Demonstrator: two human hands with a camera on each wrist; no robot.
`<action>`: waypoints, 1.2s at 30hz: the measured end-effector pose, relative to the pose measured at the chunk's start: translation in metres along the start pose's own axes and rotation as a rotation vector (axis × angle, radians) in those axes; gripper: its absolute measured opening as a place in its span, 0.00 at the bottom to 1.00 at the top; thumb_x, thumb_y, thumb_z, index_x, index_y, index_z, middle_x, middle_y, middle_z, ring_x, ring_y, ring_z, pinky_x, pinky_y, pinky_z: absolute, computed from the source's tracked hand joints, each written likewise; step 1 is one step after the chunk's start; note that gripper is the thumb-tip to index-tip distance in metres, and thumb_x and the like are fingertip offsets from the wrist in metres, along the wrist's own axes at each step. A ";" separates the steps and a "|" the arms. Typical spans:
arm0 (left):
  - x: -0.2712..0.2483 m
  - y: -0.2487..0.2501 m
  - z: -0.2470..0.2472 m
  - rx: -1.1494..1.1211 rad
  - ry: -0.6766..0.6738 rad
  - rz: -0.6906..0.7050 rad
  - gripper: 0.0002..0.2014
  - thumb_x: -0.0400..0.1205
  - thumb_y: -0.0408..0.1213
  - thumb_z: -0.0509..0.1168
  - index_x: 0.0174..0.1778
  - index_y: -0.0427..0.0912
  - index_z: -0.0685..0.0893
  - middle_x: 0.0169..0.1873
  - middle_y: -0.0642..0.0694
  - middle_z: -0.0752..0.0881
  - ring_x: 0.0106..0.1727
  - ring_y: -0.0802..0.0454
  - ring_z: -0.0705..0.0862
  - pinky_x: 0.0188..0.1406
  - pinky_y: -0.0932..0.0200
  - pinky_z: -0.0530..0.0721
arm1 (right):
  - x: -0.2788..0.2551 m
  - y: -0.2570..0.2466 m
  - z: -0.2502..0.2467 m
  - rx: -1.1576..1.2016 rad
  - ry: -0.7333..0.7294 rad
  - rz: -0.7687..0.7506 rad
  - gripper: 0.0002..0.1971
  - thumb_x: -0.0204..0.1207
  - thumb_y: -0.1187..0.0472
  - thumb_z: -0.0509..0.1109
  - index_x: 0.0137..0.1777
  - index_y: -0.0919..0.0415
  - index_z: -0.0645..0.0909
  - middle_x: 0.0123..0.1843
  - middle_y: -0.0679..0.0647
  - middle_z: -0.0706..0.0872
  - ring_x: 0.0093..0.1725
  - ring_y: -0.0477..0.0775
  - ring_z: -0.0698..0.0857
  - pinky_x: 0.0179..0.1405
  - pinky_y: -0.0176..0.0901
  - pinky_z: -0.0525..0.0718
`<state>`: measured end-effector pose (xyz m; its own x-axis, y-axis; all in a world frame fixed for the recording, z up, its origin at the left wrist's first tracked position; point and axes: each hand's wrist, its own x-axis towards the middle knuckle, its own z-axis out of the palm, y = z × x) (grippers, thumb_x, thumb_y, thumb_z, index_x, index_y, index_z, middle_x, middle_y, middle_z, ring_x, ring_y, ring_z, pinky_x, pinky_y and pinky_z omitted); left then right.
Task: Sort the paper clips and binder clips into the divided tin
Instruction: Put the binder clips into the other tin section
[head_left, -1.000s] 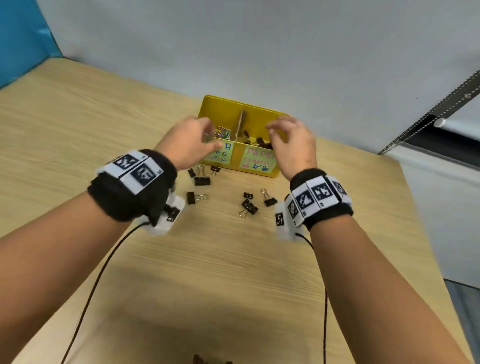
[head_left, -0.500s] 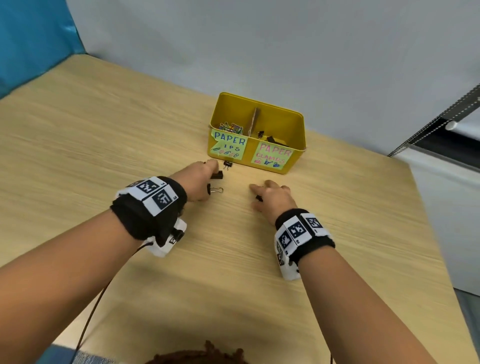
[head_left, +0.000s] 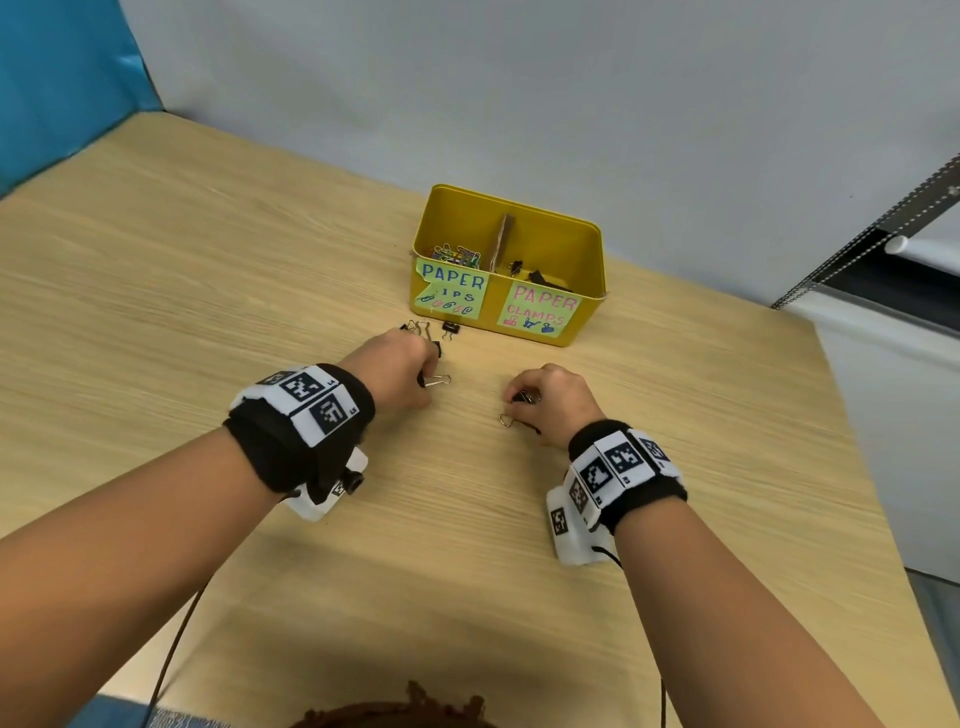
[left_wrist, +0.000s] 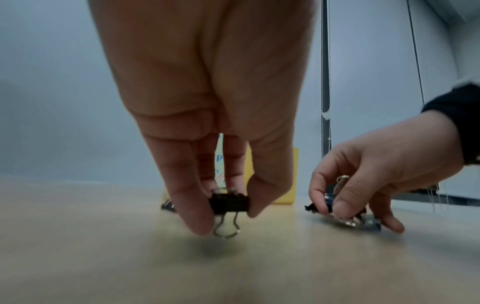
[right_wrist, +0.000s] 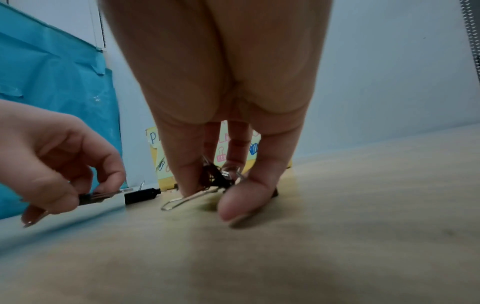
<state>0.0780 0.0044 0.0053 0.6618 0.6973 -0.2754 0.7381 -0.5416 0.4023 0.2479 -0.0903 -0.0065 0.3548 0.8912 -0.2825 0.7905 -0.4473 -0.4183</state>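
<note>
Left hand fingers pinch black binder clip; right hand fingers clamp clip cluster on table

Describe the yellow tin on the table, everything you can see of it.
The yellow tin is a rectangular open-topped box, metal by its look, standing upright on the wooden table near the far edge. A brown divider splits it in two. The left compartment holds coloured paper clips, the right one black binder clips. Two handwritten notes on its front wall read PAPER ...IPS and PAPER CLAMPS. Neither hand touches it.
</note>
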 end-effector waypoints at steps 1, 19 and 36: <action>0.000 0.004 -0.005 -0.036 0.028 0.017 0.08 0.73 0.32 0.69 0.48 0.41 0.82 0.50 0.42 0.83 0.46 0.49 0.79 0.43 0.61 0.75 | -0.001 -0.001 -0.004 0.049 0.023 0.000 0.09 0.74 0.62 0.72 0.53 0.57 0.87 0.51 0.53 0.77 0.58 0.59 0.81 0.56 0.51 0.86; 0.063 0.066 -0.085 -0.244 0.335 0.160 0.18 0.77 0.45 0.69 0.62 0.46 0.80 0.51 0.49 0.82 0.54 0.51 0.81 0.50 0.59 0.78 | 0.054 -0.028 -0.109 0.286 0.498 0.044 0.16 0.75 0.69 0.62 0.52 0.54 0.89 0.56 0.51 0.87 0.49 0.49 0.85 0.51 0.28 0.80; 0.034 -0.013 -0.006 0.041 0.076 -0.035 0.16 0.77 0.37 0.68 0.62 0.44 0.85 0.60 0.38 0.81 0.62 0.40 0.80 0.67 0.51 0.78 | 0.064 -0.069 0.012 -0.447 -0.075 -0.237 0.15 0.80 0.69 0.61 0.65 0.63 0.80 0.70 0.62 0.76 0.63 0.63 0.82 0.61 0.49 0.81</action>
<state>0.0900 0.0377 -0.0037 0.6244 0.7491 -0.2213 0.7667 -0.5336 0.3571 0.2097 -0.0030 -0.0060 0.1162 0.9490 -0.2932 0.9870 -0.1433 -0.0728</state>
